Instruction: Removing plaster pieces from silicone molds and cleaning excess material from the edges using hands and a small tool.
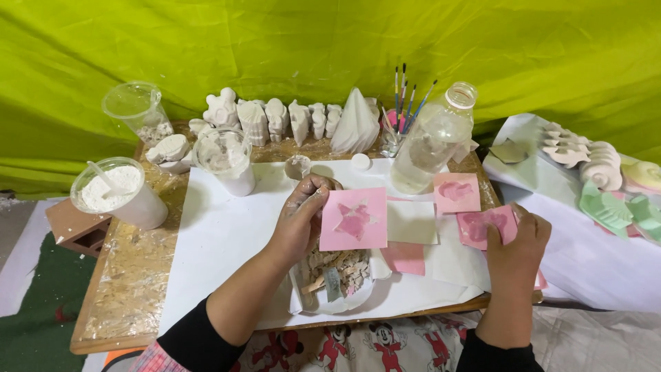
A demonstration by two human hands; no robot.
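A low wooden table [131, 275] carries everything, its bare left side shiny under clear film. A white paper sheet [220, 241] covers most of the top, reaching the near edge. Toward the far left corner stand a tub of white powder [120, 193] and clear plastic cups [134, 110]. A row of white plaster figures [275, 117] lines the far edge. Near the far right corner stands a clear bottle [434, 141]. Pink square moulds [456, 193] lie along the right side, and a dish of broken plaster bits [341, 275] sits at the near edge.

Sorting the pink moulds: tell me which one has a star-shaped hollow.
The pink square mould held up by the left hand over the bowl of scraps. The pink moulds further right show rounder, irregular hollows.
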